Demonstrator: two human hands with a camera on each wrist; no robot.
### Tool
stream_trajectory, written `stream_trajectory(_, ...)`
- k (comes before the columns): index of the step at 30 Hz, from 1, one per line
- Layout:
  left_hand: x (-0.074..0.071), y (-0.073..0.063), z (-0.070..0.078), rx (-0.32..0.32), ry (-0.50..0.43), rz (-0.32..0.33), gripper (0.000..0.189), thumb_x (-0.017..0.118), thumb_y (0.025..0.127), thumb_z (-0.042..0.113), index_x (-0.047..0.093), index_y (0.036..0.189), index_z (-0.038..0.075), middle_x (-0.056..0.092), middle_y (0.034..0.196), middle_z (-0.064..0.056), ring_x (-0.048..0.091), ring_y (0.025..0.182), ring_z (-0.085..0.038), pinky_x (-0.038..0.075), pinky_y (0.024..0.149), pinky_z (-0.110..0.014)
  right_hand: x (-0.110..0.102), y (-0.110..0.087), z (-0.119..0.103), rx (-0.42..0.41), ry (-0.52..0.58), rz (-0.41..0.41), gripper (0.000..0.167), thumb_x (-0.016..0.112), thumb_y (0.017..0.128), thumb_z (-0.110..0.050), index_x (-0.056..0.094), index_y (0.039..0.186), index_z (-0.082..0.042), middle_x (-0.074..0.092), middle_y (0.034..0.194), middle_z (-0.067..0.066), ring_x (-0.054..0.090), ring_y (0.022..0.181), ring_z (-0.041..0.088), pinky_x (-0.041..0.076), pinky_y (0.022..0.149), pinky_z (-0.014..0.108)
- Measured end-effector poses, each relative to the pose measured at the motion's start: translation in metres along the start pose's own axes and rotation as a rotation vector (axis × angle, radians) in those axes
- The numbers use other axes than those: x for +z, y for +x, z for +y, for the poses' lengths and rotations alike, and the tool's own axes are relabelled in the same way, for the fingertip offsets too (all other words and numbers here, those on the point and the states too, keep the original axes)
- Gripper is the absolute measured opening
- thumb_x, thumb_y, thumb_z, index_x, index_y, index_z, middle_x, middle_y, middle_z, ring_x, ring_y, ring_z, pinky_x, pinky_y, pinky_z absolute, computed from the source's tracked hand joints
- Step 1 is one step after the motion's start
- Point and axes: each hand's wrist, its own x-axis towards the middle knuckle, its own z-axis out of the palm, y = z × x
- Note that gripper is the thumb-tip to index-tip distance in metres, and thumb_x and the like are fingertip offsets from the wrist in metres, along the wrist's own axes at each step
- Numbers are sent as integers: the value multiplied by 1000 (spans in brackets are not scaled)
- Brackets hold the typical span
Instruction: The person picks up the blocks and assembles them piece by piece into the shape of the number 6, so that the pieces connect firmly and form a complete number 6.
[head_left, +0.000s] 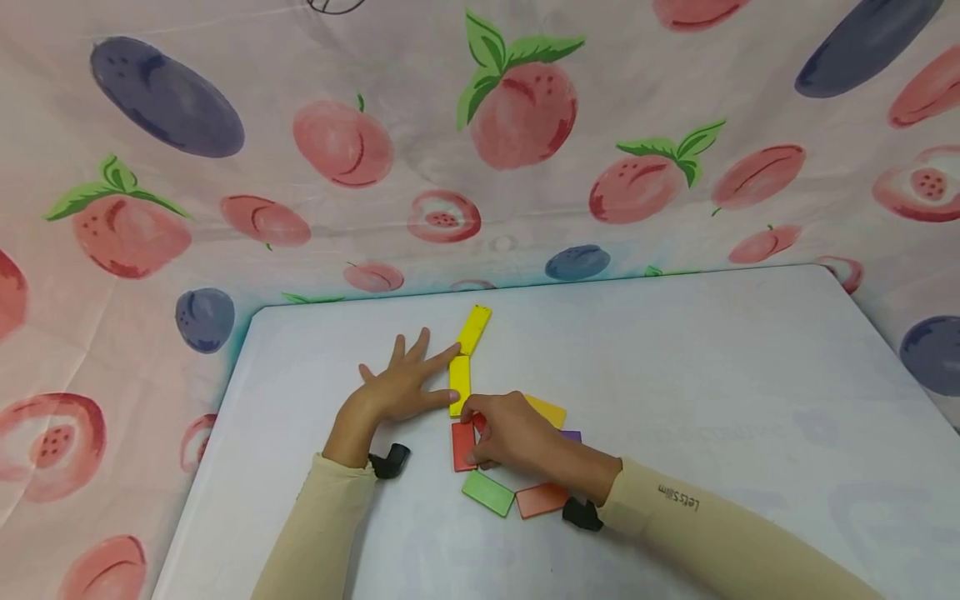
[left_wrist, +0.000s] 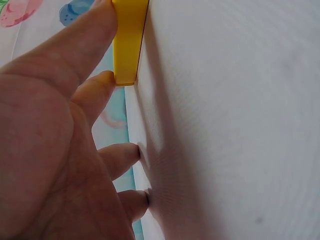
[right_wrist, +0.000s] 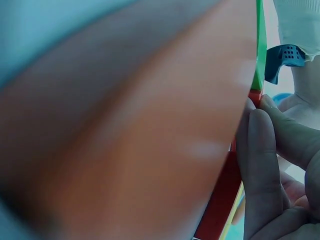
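My left hand (head_left: pixel 400 390) lies palm down with its fingers spread. Its thumb touches a yellow block (head_left: pixel 460 377), and its index finger reaches the joint with a second yellow block (head_left: pixel 475 330) farther back. In the left wrist view, thumb and index finger meet the side of a yellow block (left_wrist: pixel 131 40). Just in front of the yellow row, my right hand (head_left: pixel 517 429) pinches a red block (head_left: pixel 462 447) by its ends between thumb and finger. Another red block (head_left: pixel 480 422) is partly hidden beneath that hand. In the right wrist view, the fingers (right_wrist: pixel 262 135) hold red.
A green block (head_left: pixel 488 493) and an orange-red block (head_left: pixel 542 500) curve along the near side. Behind the right wrist are an amber block (head_left: pixel 546 412) and a partly covered purple block (head_left: pixel 572 436). The white table (head_left: pixel 712 358) meets a fruit-print cloth (head_left: pixel 300 75).
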Motion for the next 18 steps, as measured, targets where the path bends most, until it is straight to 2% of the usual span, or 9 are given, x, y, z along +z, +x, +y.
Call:
stream_trajectory(7, 1, 2, -3, -1, -4, 0, 78, 63, 90, 66, 27, 157, 51, -2, 174, -6, -13, 157, -45, -7, 100, -91, -6, -2, 2, 13, 37, 6, 48, 88, 82, -23, 65, 124, -14, 69, 65, -8, 66, 58, 9, 50, 62, 26)
stream_trajectory(13, 3, 4, -4, -9, -8, 1, 78, 63, 90, 67, 26, 157, 52, -3, 174, -6, -13, 157, -45, -7, 101, -91, -23, -7, 11, -15, 69, 35, 46, 85, 85, -21, 65, 125, -14, 70, 66, -7, 68, 61, 12, 52, 63, 29)
stream_trajectory(18, 2, 4, -5, -8, -17, 0, 77, 62, 90, 67, 26, 157, 53, -2, 174, -6, -13, 157, -45, -7, 101, -91, -43, -16, 18, -9, 61, 87, 47, 83, 87, -28, 66, 130, -18, 74, 80, -9, 69, 70, 10, 54, 66, 28)
